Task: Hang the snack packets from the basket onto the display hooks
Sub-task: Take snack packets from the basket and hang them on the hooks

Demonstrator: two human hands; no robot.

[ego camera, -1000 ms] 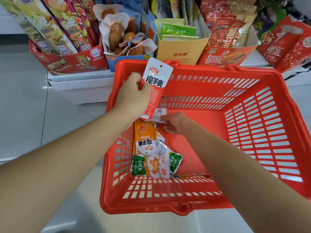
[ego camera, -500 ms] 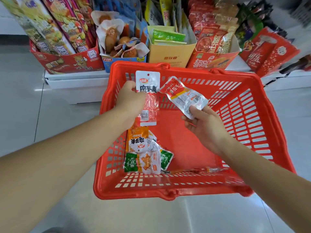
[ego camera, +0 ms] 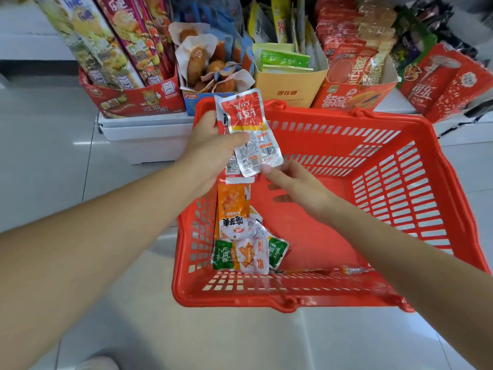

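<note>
A red plastic basket (ego camera: 400, 198) stands on the floor. In its left corner lie an orange packet (ego camera: 232, 209), a green-and-white packet (ego camera: 240, 256) and a green packet (ego camera: 277, 249). A thin stick snack (ego camera: 336, 271) lies along the near wall. Above the basket's left rim, my left hand (ego camera: 210, 148) grips two packets together: a red-and-silver packet (ego camera: 248, 121) in front under my thumb, and a long red packet (ego camera: 233, 166) behind it. My right hand (ego camera: 298, 188) is just below, its fingertip touching the front packet's lower edge. No display hooks are in view.
Behind the basket, a low white shelf (ego camera: 144, 134) carries open cartons of snacks: a red carton (ego camera: 133, 100), a blue one (ego camera: 197, 101), a yellow one (ego camera: 288, 89) and an orange-red one (ego camera: 352, 94). Grey floor tiles surround the basket. A shoe tip (ego camera: 98, 363) shows at the bottom left.
My right hand lifted the red-and-silver packet out of the basket and passed it to my left hand, which now holds it on top of the long red packet. My right hand has let go.
</note>
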